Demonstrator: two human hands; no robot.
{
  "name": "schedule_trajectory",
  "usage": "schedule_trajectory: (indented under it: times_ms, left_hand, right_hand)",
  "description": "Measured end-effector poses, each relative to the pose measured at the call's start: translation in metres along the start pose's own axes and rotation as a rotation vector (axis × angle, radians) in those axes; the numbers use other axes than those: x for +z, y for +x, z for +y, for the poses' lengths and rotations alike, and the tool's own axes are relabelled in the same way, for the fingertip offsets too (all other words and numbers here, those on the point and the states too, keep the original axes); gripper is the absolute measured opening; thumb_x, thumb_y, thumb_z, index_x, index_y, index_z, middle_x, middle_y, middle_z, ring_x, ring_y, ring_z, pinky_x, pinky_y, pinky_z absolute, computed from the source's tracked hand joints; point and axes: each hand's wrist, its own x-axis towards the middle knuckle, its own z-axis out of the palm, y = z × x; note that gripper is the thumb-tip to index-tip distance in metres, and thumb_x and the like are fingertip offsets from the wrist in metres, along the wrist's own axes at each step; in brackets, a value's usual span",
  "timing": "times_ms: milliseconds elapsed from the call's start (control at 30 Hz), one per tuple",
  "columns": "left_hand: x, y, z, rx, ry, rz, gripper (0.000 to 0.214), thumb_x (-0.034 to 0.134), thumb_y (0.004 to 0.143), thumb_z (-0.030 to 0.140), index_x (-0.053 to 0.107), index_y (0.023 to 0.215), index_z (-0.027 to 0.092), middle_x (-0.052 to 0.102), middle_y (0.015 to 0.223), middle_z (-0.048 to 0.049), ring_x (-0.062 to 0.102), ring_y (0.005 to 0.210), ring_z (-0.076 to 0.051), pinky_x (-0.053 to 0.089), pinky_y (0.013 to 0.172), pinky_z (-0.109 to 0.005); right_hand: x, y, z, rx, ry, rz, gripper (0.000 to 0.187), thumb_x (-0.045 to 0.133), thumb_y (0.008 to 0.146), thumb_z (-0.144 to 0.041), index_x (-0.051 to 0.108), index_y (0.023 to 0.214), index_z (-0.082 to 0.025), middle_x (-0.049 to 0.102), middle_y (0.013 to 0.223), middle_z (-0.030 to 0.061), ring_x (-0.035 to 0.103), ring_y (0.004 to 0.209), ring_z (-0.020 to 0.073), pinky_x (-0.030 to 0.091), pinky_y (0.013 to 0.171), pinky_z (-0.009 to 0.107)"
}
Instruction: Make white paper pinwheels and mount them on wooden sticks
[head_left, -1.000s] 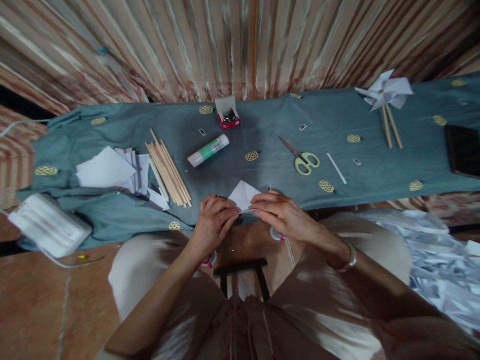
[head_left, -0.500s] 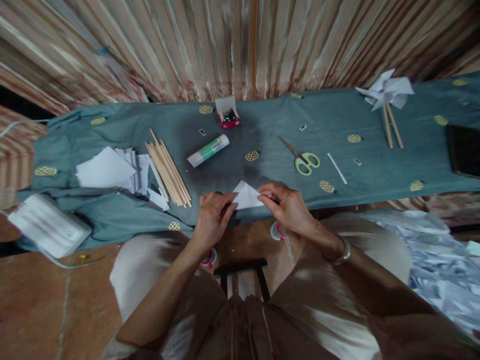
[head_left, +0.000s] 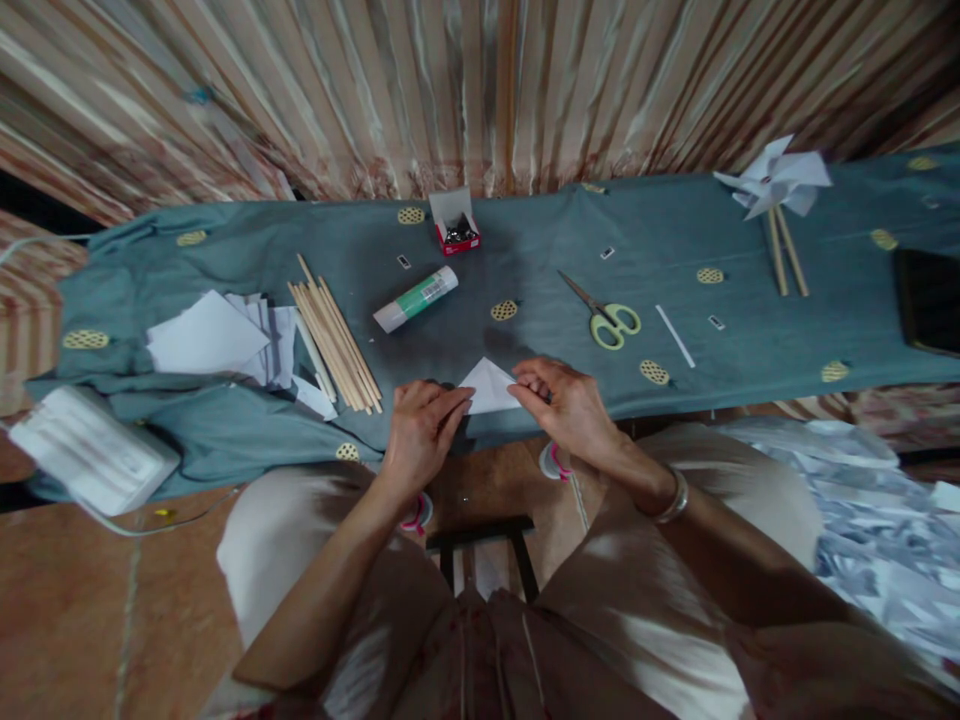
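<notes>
A white sheet of paper (head_left: pixel 491 388), folded to a triangle with its point away from me, lies at the near edge of the cloth. My left hand (head_left: pixel 424 430) pinches its left corner between thumb and fingers. At the right corner my right hand (head_left: pixel 562 405), with a bangle on the wrist, grips the paper the same way. Beyond the paper lie a glue stick (head_left: pixel 417 299) with a green label and a pair of scissors (head_left: pixel 609 318) with light green handles.
Wooden sticks (head_left: pixel 334 345) and stacked paper squares (head_left: pixel 206 335) lie at left, near a white boxy device (head_left: pixel 94 450) with a cable. A red box of small metal pieces (head_left: pixel 457 235) stands at the back. Paper pinwheels (head_left: pixel 780 180), a paper strip (head_left: pixel 675 336) and a dark phone-like object (head_left: pixel 926 300) are rightward.
The paper now lies flatter as a clear triangle, both hands still at its corners. My right hand has shifted slightly left and away from me.
</notes>
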Motion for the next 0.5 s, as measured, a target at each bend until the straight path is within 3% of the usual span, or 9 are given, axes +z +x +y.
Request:
schedule_trajectory:
  times_ms: [133,233,367,500]
  left_hand:
    - [-0.003,0.003,0.003,0.010,0.040,0.039,0.026,0.052,0.099,0.032,0.072,0.107,0.020,0.069,0.082,-0.0052,0.060,0.082,-0.020,0.043,0.078,-0.036]
    - [-0.003,0.000,0.015,0.072,0.112,0.046,0.025,0.053,0.098,0.028,0.067,0.117,0.020,0.070,0.112,-0.0108,0.061,0.105,-0.025,0.046,0.088,-0.041]
    - [0.009,-0.016,0.034,0.298,0.129,-0.031,0.036,0.049,0.098,0.017,0.053,0.133,0.014,0.059,0.139,-0.0164,0.047,0.136,-0.027,0.043,0.106,-0.046]
    - [0.023,-0.029,0.037,0.304,0.164,-0.112,0.048,0.045,0.098,0.016,0.039,0.145,0.008,0.048,0.149,-0.0209,0.030,0.148,-0.029,0.038,0.114,-0.049]
  right_hand:
    - [0.001,0.001,0.000,0.010,-0.007,-0.008,0.011,0.065,0.087,-0.026,0.067,0.096,-0.020,0.073,0.082,0.0035,0.068,0.075,0.0195,0.054,0.075,0.032]
    - [0.001,0.002,-0.002,0.038,-0.012,-0.018,0.011,0.065,0.087,-0.025,0.066,0.096,-0.019,0.074,0.083,0.0038,0.068,0.076,0.0193,0.054,0.076,0.031]
    - [0.002,0.003,-0.002,0.063,-0.034,-0.029,0.012,0.064,0.087,-0.023,0.067,0.098,-0.019,0.074,0.084,0.0047,0.069,0.076,0.0189,0.053,0.075,0.030]
    - [0.004,0.003,-0.001,0.082,-0.015,-0.010,0.012,0.066,0.086,-0.023,0.067,0.097,-0.018,0.074,0.083,0.0047,0.068,0.073,0.0181,0.054,0.073,0.030]
